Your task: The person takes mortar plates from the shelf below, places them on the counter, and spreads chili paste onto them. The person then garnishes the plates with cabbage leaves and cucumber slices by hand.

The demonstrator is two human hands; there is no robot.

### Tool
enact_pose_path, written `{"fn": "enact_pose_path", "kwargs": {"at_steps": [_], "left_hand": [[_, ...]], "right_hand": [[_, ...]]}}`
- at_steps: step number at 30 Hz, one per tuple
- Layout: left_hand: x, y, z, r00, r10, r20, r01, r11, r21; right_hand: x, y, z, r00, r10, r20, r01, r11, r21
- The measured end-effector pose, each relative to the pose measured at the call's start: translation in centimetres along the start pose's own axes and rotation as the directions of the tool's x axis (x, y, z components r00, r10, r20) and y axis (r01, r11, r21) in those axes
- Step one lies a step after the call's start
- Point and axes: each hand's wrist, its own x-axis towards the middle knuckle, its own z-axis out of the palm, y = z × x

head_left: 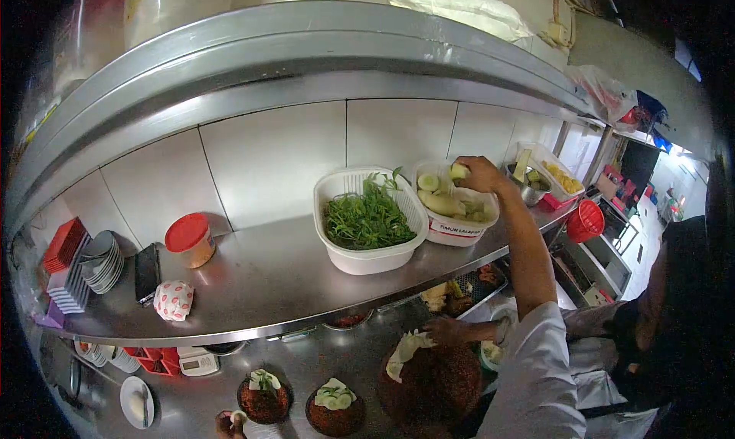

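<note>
My right hand (480,174) is over a white container (457,232) of cucumbers on the steel shelf, its fingers closed on a pale green cucumber piece (458,171). Low in the view, partly cut off by the frame's bottom edge, my left hand (227,425) grips a small white piece (238,417). Right beside it stands a dark bowl (264,401) of red-brown sambal topped with cucumber slices and a pale leaf. A similar bowl (335,410) is further right.
A white basket (371,263) of green leaves stands beside the cucumber container. A co-worker's hand (450,330) touches the edge of a large mortar (430,385). A red-lidded tub (189,240), stacked dishes (102,263) and a wrapped bundle (174,300) sit on the shelf, left.
</note>
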Motion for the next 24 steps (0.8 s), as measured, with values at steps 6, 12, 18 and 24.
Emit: {"fn": "enact_pose_path", "kwargs": {"at_steps": [6, 12, 18, 24], "left_hand": [[0.1, -5.1, -0.6, 0.999, 0.032, -0.038, -0.031, 0.999, 0.008], [-0.2, -4.0, -1.1, 0.999, 0.047, 0.006, -0.047, 0.992, 0.114], [-0.3, -4.4, -1.0, 0.999, 0.036, 0.002, -0.036, 0.994, -0.102], [-0.3, -2.9, -0.9, 0.999, -0.045, -0.011, 0.046, 0.998, 0.049]], "right_hand": [[-1.7, -2.8, -3.0, 0.980, 0.145, 0.134, -0.175, 0.954, 0.245], [-2.3, -4.3, -3.8, 0.961, 0.152, 0.232, -0.226, 0.913, 0.338], [-1.3, -1.4, -1.3, 0.992, -0.124, -0.029, 0.126, 0.988, 0.089], [-1.1, -2.4, -1.2, 0.998, 0.023, 0.062, -0.033, 0.986, 0.166]]}}
